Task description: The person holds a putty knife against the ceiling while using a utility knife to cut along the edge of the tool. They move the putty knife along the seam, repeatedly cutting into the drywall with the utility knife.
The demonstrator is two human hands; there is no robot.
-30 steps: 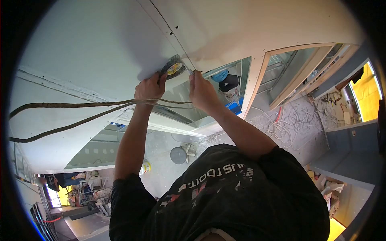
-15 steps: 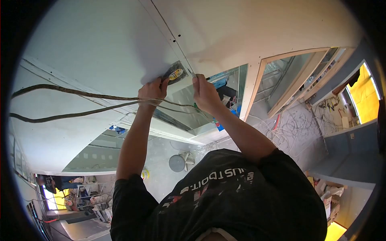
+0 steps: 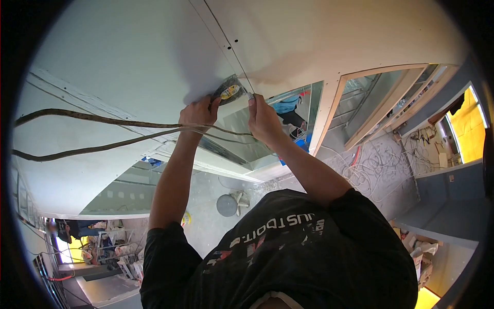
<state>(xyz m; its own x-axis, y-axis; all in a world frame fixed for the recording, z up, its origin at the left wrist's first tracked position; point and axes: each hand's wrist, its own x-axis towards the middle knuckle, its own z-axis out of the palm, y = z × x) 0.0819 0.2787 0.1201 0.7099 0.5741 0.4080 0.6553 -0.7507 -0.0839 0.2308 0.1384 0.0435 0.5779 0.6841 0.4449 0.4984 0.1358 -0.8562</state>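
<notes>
Head view, seamed pale panel [image 3: 303, 41], cable-strewn floor [image 3: 399, 188]

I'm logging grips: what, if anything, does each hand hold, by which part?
Left hand: a wide scraper, by its handle. Right hand: a slim tool, type unclear, by its lower end.

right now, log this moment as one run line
left hand: grips putty knife | right hand: pinches small item, mostly hidden | both hands: raised near panel seam | stool: on floor
</notes>
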